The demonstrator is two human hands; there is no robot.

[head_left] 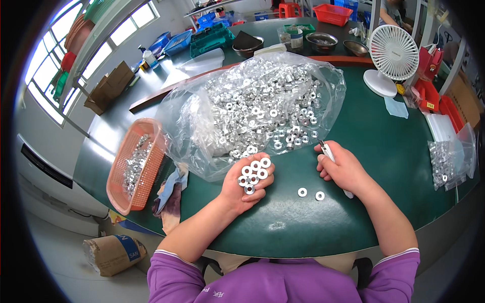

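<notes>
In my left hand (242,189), palm up with the fingers curled, lie several silver metal rings (255,170) with round holes. My right hand (338,164) grips a slim white utility knife (328,151), its dark tip pointing up and away from me. Two loose rings (302,192) lie on the green tabletop between my hands. Just beyond them a large clear plastic bag (192,113) lies spread open, heaped with many more of these rings. Some rings have spilled to the bag's near edge.
An orange basket (113,187) of metal parts stands at the left, beside a crumpled cloth (172,194). A white fan (394,53) and bagged rings (440,161) are at the right. Metal bowls (322,41) line the back. A person (391,12) is at the far right.
</notes>
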